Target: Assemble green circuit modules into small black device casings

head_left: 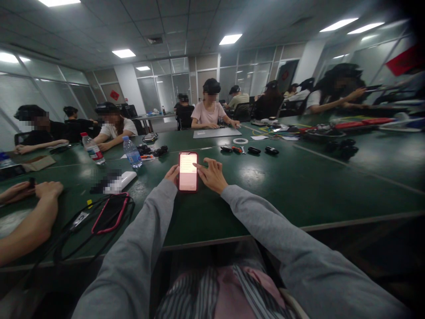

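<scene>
A smartphone [188,182] with a red edge and a lit screen stands tilted toward me above the green table. My left hand [172,174] grips it along its left side, its fingers partly hidden behind the phone. From the right, my right hand [212,174] reaches over with the index finger stretched to the screen's right part; its other fingers are bent and apart, holding nothing. Whether that fingertip touches the glass, I cannot tell. The text on the screen is too small to read.
Across the green table [299,190] lie a pink-edged phone [111,213] with cables, a white box [125,180], two bottles [133,153], a tape ring [240,141] and several small tools. A co-worker's arm [43,217] rests at the left. A person [210,110] sits opposite.
</scene>
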Motion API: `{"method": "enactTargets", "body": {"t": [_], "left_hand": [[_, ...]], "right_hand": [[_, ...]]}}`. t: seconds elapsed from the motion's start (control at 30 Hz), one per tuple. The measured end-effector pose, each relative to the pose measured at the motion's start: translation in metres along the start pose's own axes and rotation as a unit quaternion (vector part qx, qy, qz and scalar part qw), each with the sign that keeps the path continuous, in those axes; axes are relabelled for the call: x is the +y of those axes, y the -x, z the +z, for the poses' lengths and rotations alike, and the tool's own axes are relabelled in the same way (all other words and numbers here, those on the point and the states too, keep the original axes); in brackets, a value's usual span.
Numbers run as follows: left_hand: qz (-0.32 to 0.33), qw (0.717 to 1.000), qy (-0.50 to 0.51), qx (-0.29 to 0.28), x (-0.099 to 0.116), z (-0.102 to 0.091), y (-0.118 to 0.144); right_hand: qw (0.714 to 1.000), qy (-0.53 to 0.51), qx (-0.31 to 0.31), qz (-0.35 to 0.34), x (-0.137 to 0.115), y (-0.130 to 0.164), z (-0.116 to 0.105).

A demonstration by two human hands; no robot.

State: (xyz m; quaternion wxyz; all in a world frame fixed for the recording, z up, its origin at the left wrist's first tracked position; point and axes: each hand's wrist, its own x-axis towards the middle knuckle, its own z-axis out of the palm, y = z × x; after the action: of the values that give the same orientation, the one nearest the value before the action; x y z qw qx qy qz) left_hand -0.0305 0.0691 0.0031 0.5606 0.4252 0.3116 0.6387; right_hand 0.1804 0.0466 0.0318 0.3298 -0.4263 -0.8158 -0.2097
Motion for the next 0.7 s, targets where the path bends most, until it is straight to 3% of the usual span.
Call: {"method": "enactTargets", "body": {"t": [0.13,0.33,0.5,0.7], "left_hand": [[0.0,1.0,0.0,0.0,-0.0008,-0.0003,-0.0011],[0.011,0.999,0.005,-0.034,0.0024,0.0035,0.0037],[0.003,1.0,0.001,-0.016,0.0025,0.0046,0.0039],[-0.007,1.0,-0.005,-0.013,0.0011,0.0013,0.001]], "right_hand": [[1.0,0.002,-0.007,-0.016,-0.0008,0.0006,-0.0002],[1.0,0.004,0.004,0.02,0.0017,-0.0007,0.0011],[0.999,0.001,0.008,0.032,0.0038,-0.0017,0.0015],[1.0,-0.003,0.004,-0.006,0.005,0.0003,0.0013]]}}
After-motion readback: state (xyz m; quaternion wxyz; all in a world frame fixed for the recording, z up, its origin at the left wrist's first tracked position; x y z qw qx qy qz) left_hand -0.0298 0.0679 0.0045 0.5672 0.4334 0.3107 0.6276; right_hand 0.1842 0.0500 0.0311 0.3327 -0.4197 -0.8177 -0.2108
